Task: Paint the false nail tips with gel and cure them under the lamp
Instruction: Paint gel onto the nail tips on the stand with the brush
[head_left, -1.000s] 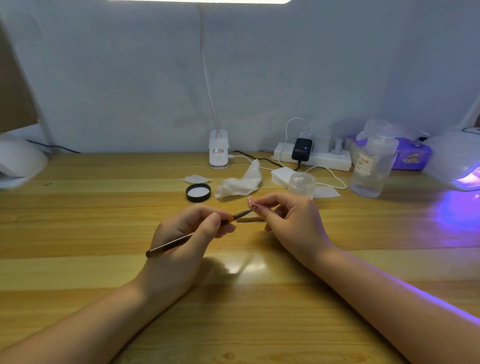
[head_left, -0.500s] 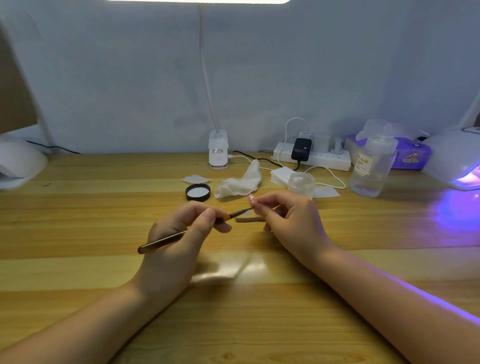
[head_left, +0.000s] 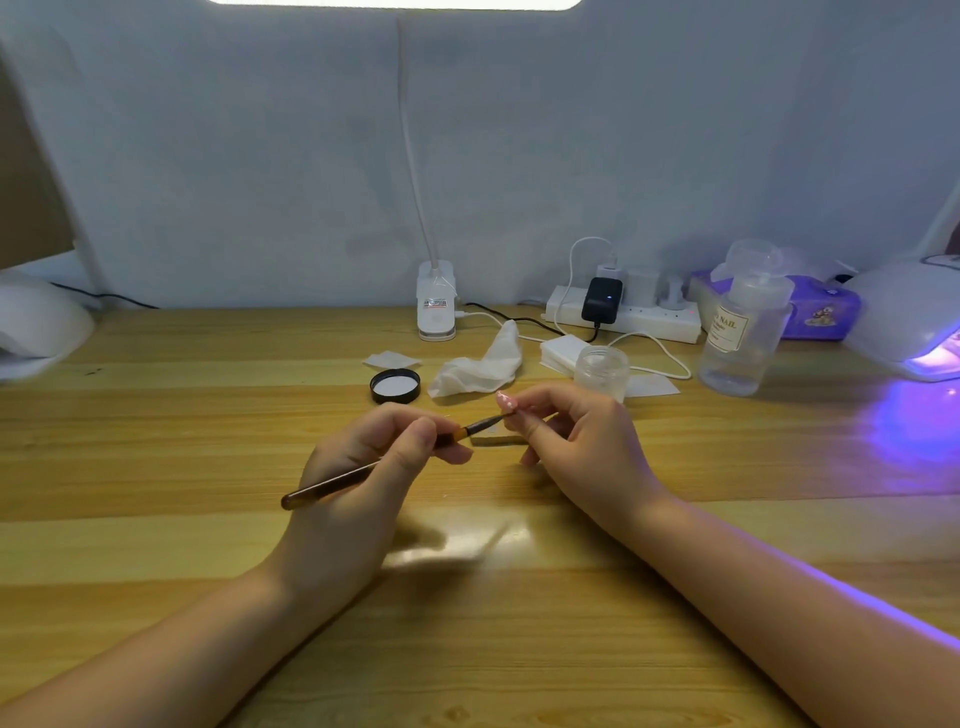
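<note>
My left hand (head_left: 363, 483) grips a thin brown gel brush (head_left: 337, 483), its bristle end pointing right. The tip meets something small pinched in the fingertips of my right hand (head_left: 576, 447); a false nail tip (head_left: 511, 410) seems to be there but is too small to make out. A small flat piece (head_left: 496, 440) lies on the table under the brush tip. An open clear jar (head_left: 601, 370) stands just behind my right hand, its black lid (head_left: 395, 386) lying to the left. The curing lamp (head_left: 904, 322) glows violet at the far right.
A crumpled white wipe (head_left: 478, 369) and cotton pads (head_left: 558, 348) lie behind my hands. A clear pump bottle (head_left: 740, 338), a purple tissue box (head_left: 826, 312), a power strip (head_left: 623, 314) with cables and a desk lamp base (head_left: 436, 309) line the back. Another white lamp (head_left: 36, 322) sits far left.
My left hand drew the brush slightly left and back while its tip stayed near my right fingertips. My right hand has hardly moved.
</note>
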